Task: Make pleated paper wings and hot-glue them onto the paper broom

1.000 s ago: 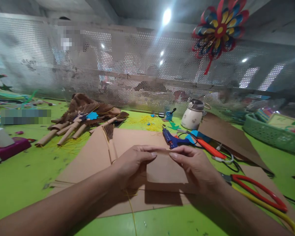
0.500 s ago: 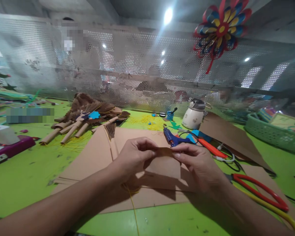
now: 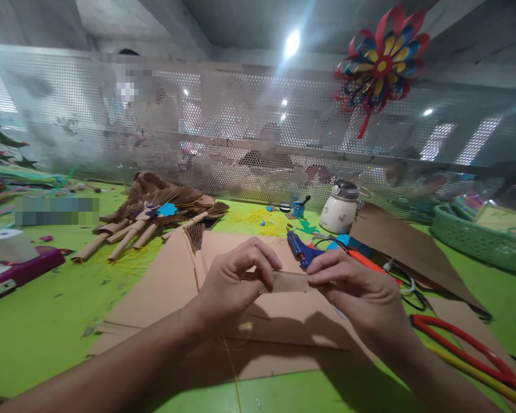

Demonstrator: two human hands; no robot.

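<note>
A small piece of brown kraft paper (image 3: 290, 281) is stretched between my two hands, rolled or folded into a narrow strip. My left hand (image 3: 241, 278) pinches its left end, and my right hand (image 3: 352, 284) grips the right end between thumb and fingers. Below them lie larger brown paper sheets (image 3: 163, 298). On these, left of my hands, rests a small paper broom shape (image 3: 196, 246) with a fringed dark top. Yellow string (image 3: 233, 367) trails from under my left arm toward the near edge. Just beyond my right hand sits a blue glue gun (image 3: 300, 248).
At right lie scissors with red and yellow handles (image 3: 468, 344), a green basket (image 3: 477, 238) and a brown sheet (image 3: 404, 252). A white bottle (image 3: 339, 209) stands behind. Several paper brooms (image 3: 131, 238) are piled back left, beyond a purple power strip (image 3: 26, 272). People sit behind the perforated screen (image 3: 223, 132).
The paper between my hands has gone from a flat hanging piece to a narrow rolled or folded strip. Both hands sit slightly lower in view, and the camera has tilted up a little.
</note>
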